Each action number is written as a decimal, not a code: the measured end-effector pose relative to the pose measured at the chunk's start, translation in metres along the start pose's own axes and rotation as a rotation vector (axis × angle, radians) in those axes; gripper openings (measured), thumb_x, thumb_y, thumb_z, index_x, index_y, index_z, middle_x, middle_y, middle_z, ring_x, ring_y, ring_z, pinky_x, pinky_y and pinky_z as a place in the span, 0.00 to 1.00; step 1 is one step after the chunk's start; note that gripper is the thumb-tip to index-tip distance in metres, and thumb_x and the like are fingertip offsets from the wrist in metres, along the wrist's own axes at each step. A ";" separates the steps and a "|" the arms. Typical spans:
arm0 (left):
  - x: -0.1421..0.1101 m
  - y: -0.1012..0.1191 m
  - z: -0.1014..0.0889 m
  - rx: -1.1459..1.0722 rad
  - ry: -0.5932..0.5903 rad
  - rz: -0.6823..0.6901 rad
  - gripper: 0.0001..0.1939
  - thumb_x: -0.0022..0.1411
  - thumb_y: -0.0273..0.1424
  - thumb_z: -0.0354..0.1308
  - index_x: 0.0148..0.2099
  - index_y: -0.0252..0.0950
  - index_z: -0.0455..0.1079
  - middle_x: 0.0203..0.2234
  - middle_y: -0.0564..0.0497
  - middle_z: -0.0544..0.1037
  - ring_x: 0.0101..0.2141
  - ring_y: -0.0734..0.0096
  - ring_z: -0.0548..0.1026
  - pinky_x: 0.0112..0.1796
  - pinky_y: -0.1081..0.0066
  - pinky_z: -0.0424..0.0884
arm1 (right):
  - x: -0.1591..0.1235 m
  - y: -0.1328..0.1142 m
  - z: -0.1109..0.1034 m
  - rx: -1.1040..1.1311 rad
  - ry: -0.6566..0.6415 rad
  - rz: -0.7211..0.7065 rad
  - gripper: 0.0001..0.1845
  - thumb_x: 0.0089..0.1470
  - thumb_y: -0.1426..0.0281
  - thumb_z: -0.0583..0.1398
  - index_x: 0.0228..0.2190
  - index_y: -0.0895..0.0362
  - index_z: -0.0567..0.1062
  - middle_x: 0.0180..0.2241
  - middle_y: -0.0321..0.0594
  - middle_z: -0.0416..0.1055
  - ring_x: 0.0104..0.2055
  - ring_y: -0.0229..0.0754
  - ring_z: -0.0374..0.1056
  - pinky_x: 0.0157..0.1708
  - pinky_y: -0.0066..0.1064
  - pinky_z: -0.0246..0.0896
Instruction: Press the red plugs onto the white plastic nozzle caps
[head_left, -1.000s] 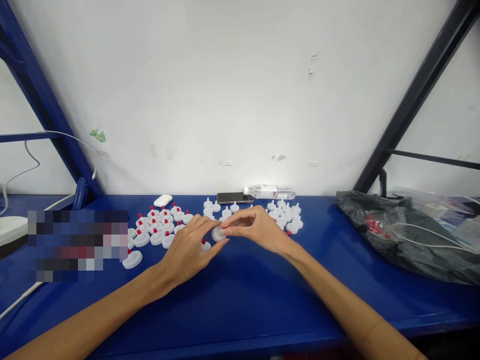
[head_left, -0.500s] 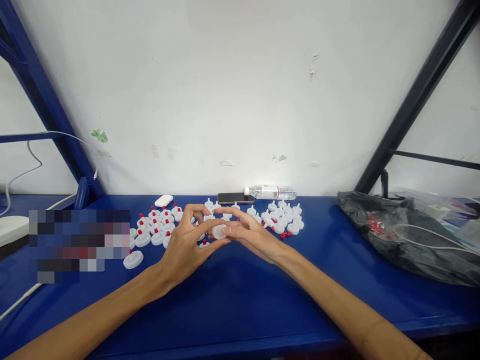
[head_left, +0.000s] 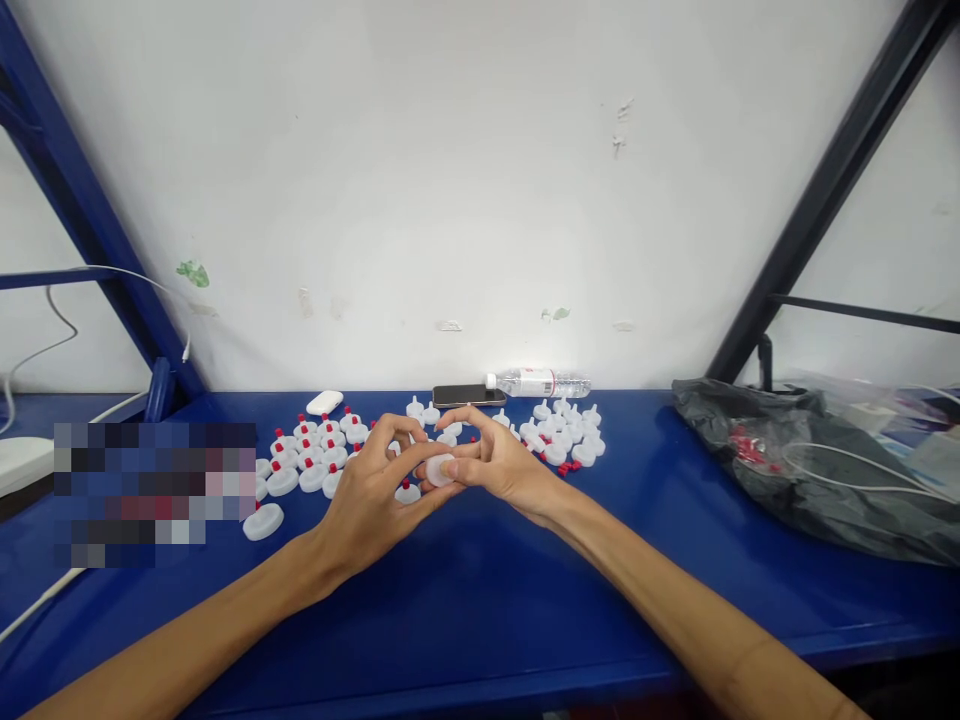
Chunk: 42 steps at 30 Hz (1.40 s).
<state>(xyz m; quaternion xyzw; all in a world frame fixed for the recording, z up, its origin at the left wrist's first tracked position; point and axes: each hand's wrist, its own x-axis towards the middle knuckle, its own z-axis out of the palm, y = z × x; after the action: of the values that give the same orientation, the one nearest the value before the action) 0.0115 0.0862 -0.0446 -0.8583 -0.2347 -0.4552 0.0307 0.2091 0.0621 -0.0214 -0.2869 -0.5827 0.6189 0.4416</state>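
Between my hands is a small white translucent plastic nozzle cap (head_left: 439, 471), its round base turned toward me. My left hand (head_left: 373, 480) grips its rim from the left with thumb and fingers. From the right, my right hand (head_left: 499, 465) presses its thumb on the base, other fingers curled behind; its far side is hidden. Left of my hands stand several white caps with red tips (head_left: 310, 457). White caps with bare nozzles (head_left: 587, 431) are clustered to the right, with small red tips (head_left: 576, 465) lying by them.
A phone (head_left: 469, 396) and a plastic bottle (head_left: 540, 383) lie along the wall, with a white case (head_left: 325, 402) to their left. On the right a black plastic bag (head_left: 832, 500) holds red pieces. A blurred patch covers the left of the blue table (head_left: 465, 620).
Both hands still hold the cap at nearly the same spot. My right fingers have shifted slightly, the index finger arching higher. The whole view has moved a little.
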 end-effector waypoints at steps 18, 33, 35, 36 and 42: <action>-0.004 0.011 0.000 -0.055 -0.523 -0.019 0.08 0.67 0.32 0.59 0.48 0.43 0.72 0.42 0.51 0.78 0.44 0.61 0.74 0.47 0.62 0.73 | -0.019 -0.043 -0.088 -1.588 0.480 0.302 0.12 0.61 0.62 0.63 0.39 0.56 0.84 0.38 0.48 0.83 0.41 0.51 0.77 0.34 0.32 0.63; -0.002 -0.017 -0.001 0.186 -0.469 -0.107 0.12 0.65 0.30 0.55 0.50 0.38 0.74 0.44 0.41 0.75 0.45 0.48 0.71 0.49 0.44 0.68 | -0.014 -0.041 -0.074 -1.603 0.467 0.188 0.13 0.66 0.67 0.57 0.41 0.56 0.83 0.37 0.46 0.83 0.42 0.51 0.78 0.38 0.35 0.65; -0.002 -0.012 -0.001 0.161 -0.438 -0.128 0.19 0.67 0.34 0.57 0.59 0.38 0.69 0.48 0.41 0.73 0.48 0.48 0.70 0.51 0.45 0.69 | -0.013 -0.039 -0.066 -1.475 0.415 0.104 0.14 0.66 0.65 0.57 0.41 0.54 0.83 0.37 0.43 0.83 0.41 0.48 0.78 0.38 0.32 0.66; -0.002 -0.010 -0.001 0.142 -0.422 -0.140 0.23 0.68 0.36 0.57 0.63 0.39 0.65 0.50 0.40 0.72 0.49 0.49 0.71 0.51 0.46 0.69 | -0.012 -0.037 -0.062 -1.376 0.366 0.062 0.14 0.66 0.64 0.58 0.41 0.54 0.83 0.37 0.42 0.83 0.39 0.46 0.78 0.38 0.31 0.66; -0.002 -0.003 0.002 -0.005 -0.382 -0.102 0.25 0.69 0.39 0.60 0.65 0.44 0.62 0.54 0.45 0.74 0.51 0.57 0.74 0.51 0.57 0.73 | -0.009 -0.021 -0.038 -0.865 0.014 0.035 0.15 0.63 0.59 0.61 0.40 0.56 0.83 0.32 0.41 0.83 0.34 0.45 0.78 0.33 0.31 0.67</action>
<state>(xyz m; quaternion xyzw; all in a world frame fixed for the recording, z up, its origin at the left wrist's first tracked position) 0.0107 0.0885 -0.0479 -0.9162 -0.2782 -0.2858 -0.0394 0.2503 0.0700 -0.0085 -0.4597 -0.7806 0.3232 0.2738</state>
